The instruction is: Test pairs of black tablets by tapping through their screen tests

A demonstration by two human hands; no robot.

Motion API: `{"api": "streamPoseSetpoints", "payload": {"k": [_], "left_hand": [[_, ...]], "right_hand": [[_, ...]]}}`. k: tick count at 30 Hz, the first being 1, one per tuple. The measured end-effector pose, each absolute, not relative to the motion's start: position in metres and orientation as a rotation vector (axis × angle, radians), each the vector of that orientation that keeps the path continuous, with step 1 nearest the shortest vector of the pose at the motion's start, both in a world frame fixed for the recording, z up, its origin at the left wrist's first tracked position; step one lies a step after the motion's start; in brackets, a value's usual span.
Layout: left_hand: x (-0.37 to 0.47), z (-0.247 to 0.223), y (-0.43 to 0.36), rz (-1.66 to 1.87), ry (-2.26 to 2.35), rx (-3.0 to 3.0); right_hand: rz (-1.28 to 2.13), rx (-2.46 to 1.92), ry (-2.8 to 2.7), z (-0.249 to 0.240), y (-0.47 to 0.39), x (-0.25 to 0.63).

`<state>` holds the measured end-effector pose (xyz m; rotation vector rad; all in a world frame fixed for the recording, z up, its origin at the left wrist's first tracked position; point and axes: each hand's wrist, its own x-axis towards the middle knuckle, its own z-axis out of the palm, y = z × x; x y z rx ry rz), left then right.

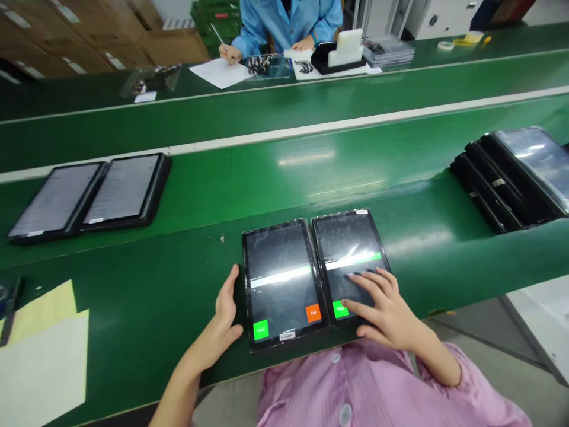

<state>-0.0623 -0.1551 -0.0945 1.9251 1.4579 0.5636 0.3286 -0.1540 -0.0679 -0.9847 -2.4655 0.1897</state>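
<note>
Two black tablets lie side by side on the green bench in front of me, both screens lit. The left tablet shows a green button and an orange "Fail" button near its lower edge. On the right tablet, a green button is visible at the lower left. My right hand is over the lower part of that right tablet, fingers spread, one fingertip at the green button; it hides the lower right of the screen. Just beside the left tablet's left edge rests my left hand, fingers apart and holding nothing.
Two more lit tablets lie at the left. A stack of black tablets stands at the right. Yellow and white paper is at the near left. Across the bench, a person in blue writes on a sheet.
</note>
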Motion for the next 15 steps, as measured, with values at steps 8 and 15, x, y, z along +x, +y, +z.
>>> {"api": "streamPoseSetpoints", "payload": {"k": [8, 15], "left_hand": [[0.022, -0.032, -0.027, 0.016, 1.428, 2.47], [0.057, -0.031, 0.0, -0.199, 1.264, 2.529]], "right_hand": [[0.268, -1.063, -2.427, -0.063, -0.126, 0.348], [0.729, -1.466, -1.324, -0.103, -0.03, 0.376]]}}
